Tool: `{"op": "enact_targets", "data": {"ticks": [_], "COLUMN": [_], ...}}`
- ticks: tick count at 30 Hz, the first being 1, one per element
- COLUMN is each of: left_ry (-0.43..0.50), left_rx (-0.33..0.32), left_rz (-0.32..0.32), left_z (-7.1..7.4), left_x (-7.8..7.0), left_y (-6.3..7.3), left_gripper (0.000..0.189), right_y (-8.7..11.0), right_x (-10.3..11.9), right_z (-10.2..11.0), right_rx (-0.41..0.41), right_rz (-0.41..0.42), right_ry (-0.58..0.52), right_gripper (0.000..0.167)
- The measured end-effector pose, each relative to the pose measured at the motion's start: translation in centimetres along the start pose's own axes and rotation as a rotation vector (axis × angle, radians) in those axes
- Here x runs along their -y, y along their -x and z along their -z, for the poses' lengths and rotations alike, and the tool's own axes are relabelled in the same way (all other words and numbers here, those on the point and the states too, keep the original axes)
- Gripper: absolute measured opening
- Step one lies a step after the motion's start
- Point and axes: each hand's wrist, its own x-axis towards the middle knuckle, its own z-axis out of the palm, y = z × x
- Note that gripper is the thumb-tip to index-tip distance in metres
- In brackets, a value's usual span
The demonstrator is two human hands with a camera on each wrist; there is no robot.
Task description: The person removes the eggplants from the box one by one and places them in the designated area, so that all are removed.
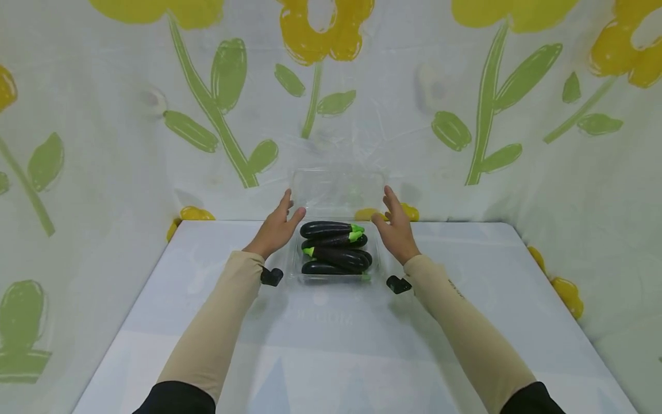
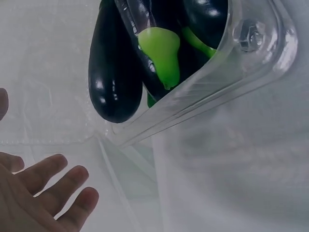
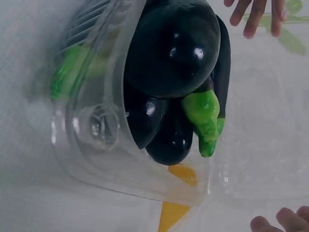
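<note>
Several dark purple eggplants [image 1: 338, 256] with green caps lie heaped in a clear plastic clamshell box [image 1: 333, 278] near the table's far edge. Its transparent lid [image 1: 336, 190] stands raised behind them. To the left of the lid is my left hand [image 1: 276, 230], fingers extended, holding nothing. My right hand [image 1: 398, 233] mirrors it at the right side, also with fingers stretched out. In the left wrist view the left fingers [image 2: 53, 186] appear apart from the box wall. The right wrist view shows right fingertips [image 3: 289, 220] near the lid; whether they touch it I cannot tell.
The box stands on a white table [image 1: 320, 345] with a faint pale-blue pattern. Behind and around the table hangs a pale sheet [image 1: 393, 115] printed with yellow flowers and green leaves. Small black wrist cameras sit at both cuffs.
</note>
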Motion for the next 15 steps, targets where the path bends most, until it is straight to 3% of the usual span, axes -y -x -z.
{"op": "enact_targets", "data": {"ticks": [8, 15], "left_ry": [-0.007, -0.055], "left_rx": [0.019, 0.045], "left_rz": [0.030, 0.064], "left_z": [-0.4, -0.6], "left_x": [0.7, 0.9], "left_y": [-0.2, -0.4], "left_gripper": [0.083, 0.082], "right_y": [-0.1, 0.0], "right_x": [-1.7, -1.6], "right_z": [-0.3, -0.2], "right_rx": [0.028, 0.045], "right_rz": [-0.083, -0.075], "right_ry": [0.065, 0.128], "right_gripper": [0.074, 0.074]}}
